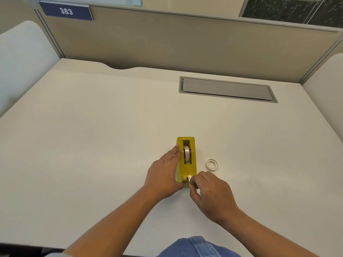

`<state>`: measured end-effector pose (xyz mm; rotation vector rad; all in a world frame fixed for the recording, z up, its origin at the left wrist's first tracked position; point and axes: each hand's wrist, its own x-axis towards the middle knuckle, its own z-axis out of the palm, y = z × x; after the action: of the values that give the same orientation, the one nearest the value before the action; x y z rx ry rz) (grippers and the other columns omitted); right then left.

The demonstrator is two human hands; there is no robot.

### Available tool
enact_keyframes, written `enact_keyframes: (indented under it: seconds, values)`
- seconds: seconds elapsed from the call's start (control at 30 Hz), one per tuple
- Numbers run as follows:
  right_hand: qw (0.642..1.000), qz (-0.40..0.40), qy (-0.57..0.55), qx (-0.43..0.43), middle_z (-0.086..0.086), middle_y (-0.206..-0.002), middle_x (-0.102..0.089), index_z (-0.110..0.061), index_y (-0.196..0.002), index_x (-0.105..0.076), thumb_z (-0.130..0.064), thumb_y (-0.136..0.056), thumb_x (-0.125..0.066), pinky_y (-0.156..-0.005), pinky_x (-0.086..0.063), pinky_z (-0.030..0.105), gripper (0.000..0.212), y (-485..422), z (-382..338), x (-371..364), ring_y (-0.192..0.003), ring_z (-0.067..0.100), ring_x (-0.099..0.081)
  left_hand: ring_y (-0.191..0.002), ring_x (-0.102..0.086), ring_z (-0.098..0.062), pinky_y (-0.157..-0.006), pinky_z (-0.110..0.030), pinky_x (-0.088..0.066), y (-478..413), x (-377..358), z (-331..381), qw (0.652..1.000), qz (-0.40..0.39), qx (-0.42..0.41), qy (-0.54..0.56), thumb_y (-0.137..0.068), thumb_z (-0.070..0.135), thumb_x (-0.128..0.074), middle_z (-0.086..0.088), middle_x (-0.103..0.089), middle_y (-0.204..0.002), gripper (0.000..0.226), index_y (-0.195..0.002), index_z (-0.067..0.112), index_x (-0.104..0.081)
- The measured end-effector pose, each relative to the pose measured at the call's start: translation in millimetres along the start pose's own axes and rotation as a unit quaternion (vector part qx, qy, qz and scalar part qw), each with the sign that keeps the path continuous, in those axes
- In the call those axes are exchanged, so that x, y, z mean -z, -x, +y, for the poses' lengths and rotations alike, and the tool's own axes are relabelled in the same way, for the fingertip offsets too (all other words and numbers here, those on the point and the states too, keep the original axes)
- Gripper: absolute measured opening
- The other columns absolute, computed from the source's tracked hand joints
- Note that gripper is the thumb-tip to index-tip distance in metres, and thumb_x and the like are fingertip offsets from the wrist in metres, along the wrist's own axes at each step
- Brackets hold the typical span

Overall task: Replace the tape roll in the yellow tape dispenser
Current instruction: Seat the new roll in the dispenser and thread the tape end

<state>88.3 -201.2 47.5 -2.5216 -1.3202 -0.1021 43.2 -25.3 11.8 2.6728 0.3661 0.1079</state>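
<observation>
The yellow tape dispenser stands on the white desk, its cutter end toward me. A tape roll sits upright in its slot. My left hand grips the dispenser along its left side, fingers flat against the wall. My right hand is at the cutter end, thumb and forefinger pinched on the free end of the tape. A small white ring, an empty-looking tape core, lies flat on the desk just right of the dispenser.
The desk is bounded by beige partition walls at the back and sides. A grey cable hatch is set flush at the back right. A sign reading 383 hangs on the partition. My jeans show at the near edge.
</observation>
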Motion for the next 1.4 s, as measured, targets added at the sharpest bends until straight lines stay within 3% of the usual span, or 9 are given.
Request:
enact_keyframes:
  seconds: [0.1, 0.27, 0.6, 1.07, 1.13, 1.27, 1.4]
  values:
    - [1.000, 0.011, -0.006, -0.008, -0.002, -0.073, -0.067, -0.018, -0.084, -0.068, -0.035, -0.085, -0.055, -0.052, -0.033, 0.015, 0.022, 2, 0, -1, -0.058, 0.012, -0.057, -0.144, -0.022, -0.012, -0.109, -0.035, -0.033, 0, -1, -1, 1.000, -0.002, 0.002, 0.002, -0.065, 0.063, -0.073, 0.010, -0.010, -0.162, 0.112, -0.152, 0.027, -0.013]
    - [1.000, 0.009, -0.017, -0.009, -0.001, -0.075, -0.069, -0.018, -0.086, -0.069, -0.038, -0.087, -0.049, -0.053, -0.039, 0.016, 0.028, 2, -1, -2, -0.060, 0.013, -0.059, -0.144, -0.024, -0.012, -0.108, -0.035, -0.035, 1, -1, 0, 1.000, -0.006, 0.008, 0.004, -0.065, 0.063, -0.074, 0.012, -0.009, -0.162, 0.113, -0.152, 0.029, -0.011]
    - [1.000, 0.026, -0.016, 0.006, -0.001, -0.073, -0.069, -0.018, -0.083, -0.070, -0.028, -0.079, -0.075, -0.055, -0.037, 0.015, 0.013, 3, 4, -9, -0.060, 0.012, -0.059, -0.143, -0.026, -0.013, -0.107, -0.036, -0.037, 1, 0, 0, 1.000, -0.013, 0.006, 0.022, -0.066, 0.065, -0.072, 0.013, -0.008, -0.162, 0.111, -0.152, 0.030, -0.010]
    - [0.999, 0.023, -0.032, 0.025, -0.002, -0.080, -0.075, -0.019, -0.090, -0.074, -0.031, -0.079, -0.077, -0.056, -0.052, 0.023, 0.017, 3, 8, -15, -0.066, 0.014, -0.064, -0.144, -0.023, -0.012, -0.108, -0.036, -0.036, 1, 2, 1, 0.999, -0.020, 0.009, 0.031, -0.068, 0.065, -0.072, 0.014, -0.006, -0.162, 0.111, -0.152, 0.031, -0.008]
    - [0.999, 0.019, -0.045, 0.021, -0.003, -0.078, -0.074, -0.020, -0.087, -0.074, -0.030, -0.078, -0.077, -0.055, -0.048, 0.019, 0.014, 5, 8, -14, -0.064, 0.011, -0.062, -0.144, -0.023, -0.012, -0.108, -0.036, -0.035, 1, 2, 1, 0.999, -0.021, 0.008, 0.035, -0.067, 0.064, -0.072, 0.014, -0.006, -0.162, 0.111, -0.152, 0.031, -0.008]
    - [0.997, 0.038, -0.064, -0.004, -0.005, -0.065, -0.063, -0.021, -0.073, -0.063, -0.028, -0.074, -0.078, -0.056, -0.024, 0.006, 0.016, 7, 11, -8, -0.058, 0.003, -0.040, -0.144, -0.024, -0.013, -0.108, -0.036, -0.036, 1, 2, 2, 0.999, -0.018, 0.007, 0.030, -0.067, 0.063, -0.074, 0.014, -0.006, -0.162, 0.112, -0.152, 0.030, -0.008]
    - [0.993, 0.058, -0.098, -0.022, -0.005, -0.072, -0.065, -0.021, -0.080, -0.065, -0.028, -0.079, -0.073, -0.060, -0.022, 0.001, 0.011, 1, 12, 0, -0.062, 0.000, -0.041, -0.144, -0.024, -0.012, -0.107, -0.035, -0.037, 2, 3, 2, 0.999, -0.015, 0.007, 0.030, -0.068, 0.057, -0.076, 0.014, -0.007, -0.162, 0.111, -0.152, 0.030, -0.009]
